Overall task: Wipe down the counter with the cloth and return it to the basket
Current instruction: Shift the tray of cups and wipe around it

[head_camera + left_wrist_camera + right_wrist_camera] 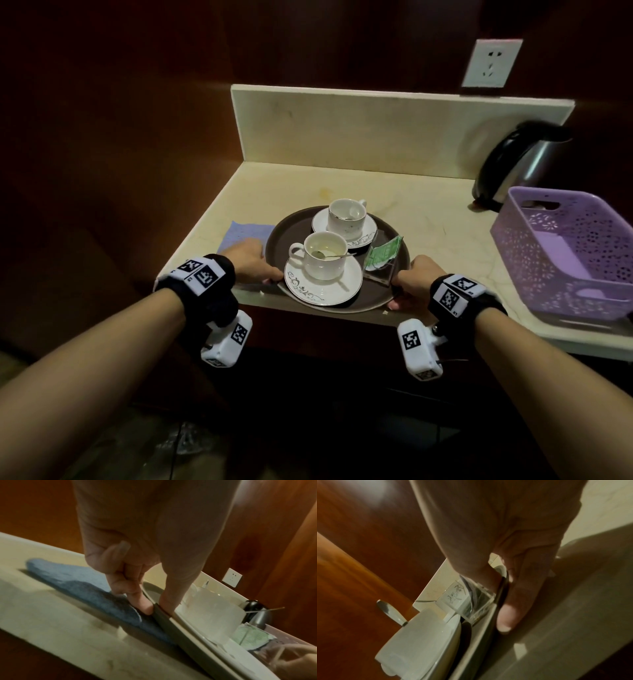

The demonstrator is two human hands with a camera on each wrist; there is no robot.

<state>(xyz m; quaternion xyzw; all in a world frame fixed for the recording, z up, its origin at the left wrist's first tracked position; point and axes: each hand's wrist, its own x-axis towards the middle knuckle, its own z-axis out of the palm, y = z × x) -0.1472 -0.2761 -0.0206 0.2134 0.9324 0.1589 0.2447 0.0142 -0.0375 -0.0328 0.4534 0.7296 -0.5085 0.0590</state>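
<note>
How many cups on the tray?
2. Near cup, with a spoon, sits on a saucer at the tray's front; far cup sits on a saucer at its back. None seem hidden.
</note>
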